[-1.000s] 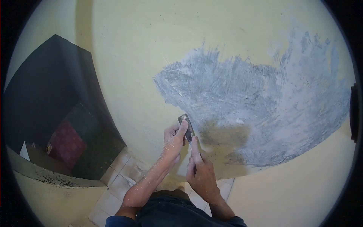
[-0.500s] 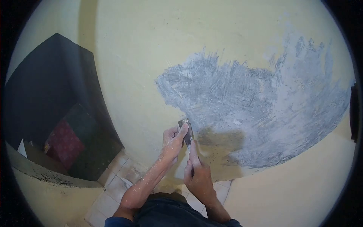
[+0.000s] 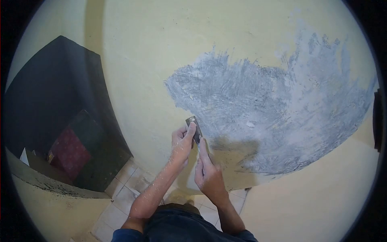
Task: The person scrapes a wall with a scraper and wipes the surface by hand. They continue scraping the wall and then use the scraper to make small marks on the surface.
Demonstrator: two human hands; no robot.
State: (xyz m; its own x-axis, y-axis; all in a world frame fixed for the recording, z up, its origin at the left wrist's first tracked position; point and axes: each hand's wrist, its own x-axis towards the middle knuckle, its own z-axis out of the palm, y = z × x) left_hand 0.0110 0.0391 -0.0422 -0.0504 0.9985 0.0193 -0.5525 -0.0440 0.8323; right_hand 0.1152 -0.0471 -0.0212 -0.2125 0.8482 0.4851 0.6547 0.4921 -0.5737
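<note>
Both of my hands are on a putty knife (image 3: 197, 134) with a flat metal blade. My left hand (image 3: 182, 139) pinches the blade, its thumb pressed on the face close to the tip. Lower down, my right hand (image 3: 210, 177) grips the handle, with the index finger stretched along toward the blade; most of the handle is hidden in the fingers. The blade's tip lies at the lower left border of a rough grey patch (image 3: 242, 101) on the yellow wall (image 3: 141, 52). White dust covers my fingers and left forearm.
A dark opening (image 3: 44, 80) is on the left, with a red patterned piece (image 3: 70, 149) inside. Light floor tiles (image 3: 121, 201) show below, near my body. A dark object (image 3: 377, 121) stands at the far right edge. A small pale flake (image 3: 250, 124) shows on the grey patch.
Both hands and the putty knife have moved slightly up and to the left along the patch's border. The grip looks the same.
</note>
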